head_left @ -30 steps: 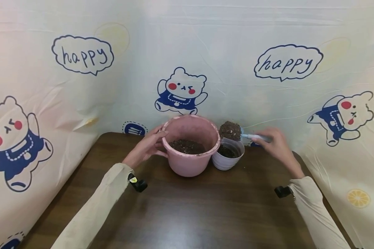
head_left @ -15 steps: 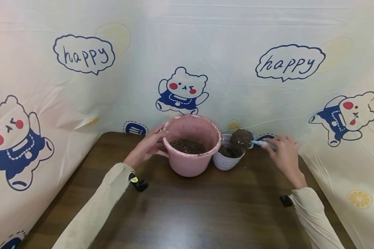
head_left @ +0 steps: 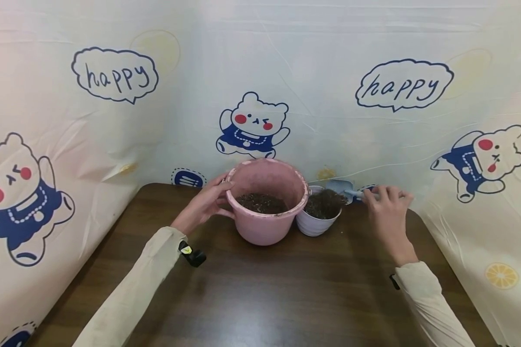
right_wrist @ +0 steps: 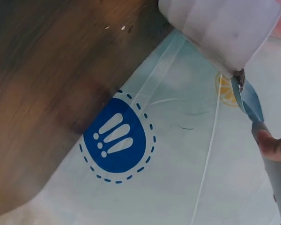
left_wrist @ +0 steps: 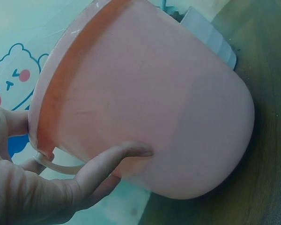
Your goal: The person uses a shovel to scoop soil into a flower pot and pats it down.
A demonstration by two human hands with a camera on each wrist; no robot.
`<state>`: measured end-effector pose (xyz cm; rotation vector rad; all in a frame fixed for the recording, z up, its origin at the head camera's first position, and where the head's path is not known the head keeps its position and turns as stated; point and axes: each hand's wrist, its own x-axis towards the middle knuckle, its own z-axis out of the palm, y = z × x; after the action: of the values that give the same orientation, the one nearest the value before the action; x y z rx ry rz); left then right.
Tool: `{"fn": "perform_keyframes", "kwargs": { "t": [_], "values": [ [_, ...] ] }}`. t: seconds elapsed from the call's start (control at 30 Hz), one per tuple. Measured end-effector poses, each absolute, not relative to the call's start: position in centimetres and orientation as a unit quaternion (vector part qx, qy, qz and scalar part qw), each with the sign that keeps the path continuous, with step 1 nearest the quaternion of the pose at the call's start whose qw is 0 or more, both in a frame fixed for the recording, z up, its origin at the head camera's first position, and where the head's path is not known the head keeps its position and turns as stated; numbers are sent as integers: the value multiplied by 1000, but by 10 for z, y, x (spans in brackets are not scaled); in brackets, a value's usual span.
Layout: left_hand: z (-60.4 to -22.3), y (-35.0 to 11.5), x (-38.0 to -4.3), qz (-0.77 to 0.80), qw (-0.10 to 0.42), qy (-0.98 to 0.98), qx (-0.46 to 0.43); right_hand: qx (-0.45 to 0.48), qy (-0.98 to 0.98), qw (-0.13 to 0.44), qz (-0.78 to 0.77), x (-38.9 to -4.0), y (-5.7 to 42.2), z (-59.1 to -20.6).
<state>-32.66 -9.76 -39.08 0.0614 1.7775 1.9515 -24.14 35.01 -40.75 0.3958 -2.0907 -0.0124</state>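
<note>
A pink bucket stands upright near the back of the table, dark soil in its bottom. My left hand grips its left rim; in the left wrist view the fingers lie along the wall beside a small pale handle. Touching or close to the bucket's right side is a small white pot. My right hand holds a blue trowel by its handle, the blade tipped on edge at the pot's right rim. Soil is heaped in the pot beneath it.
The brown wooden table reaches to a printed cloth backdrop standing right behind the bucket and pot. A few small crumbs lie on the table near the pot.
My right hand has turned the trowel over, and its mound of soil has slid into the white pot. Earlier the loaded blade shifted right above the pot. My left hand stays on the bucket.
</note>
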Motion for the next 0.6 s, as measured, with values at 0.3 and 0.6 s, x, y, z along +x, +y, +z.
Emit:
{"fn": "perform_keyframes", "kwargs": {
  "t": [0.3, 0.6],
  "values": [
    [-391, -100, -327, 716, 248, 652, 23, 164, -851, 497, -32, -243, 341, -407],
    [-391, -99, -326, 719, 249, 648, 26, 135, -853, 504, 0, -247, 343, -403]
  ]
}}
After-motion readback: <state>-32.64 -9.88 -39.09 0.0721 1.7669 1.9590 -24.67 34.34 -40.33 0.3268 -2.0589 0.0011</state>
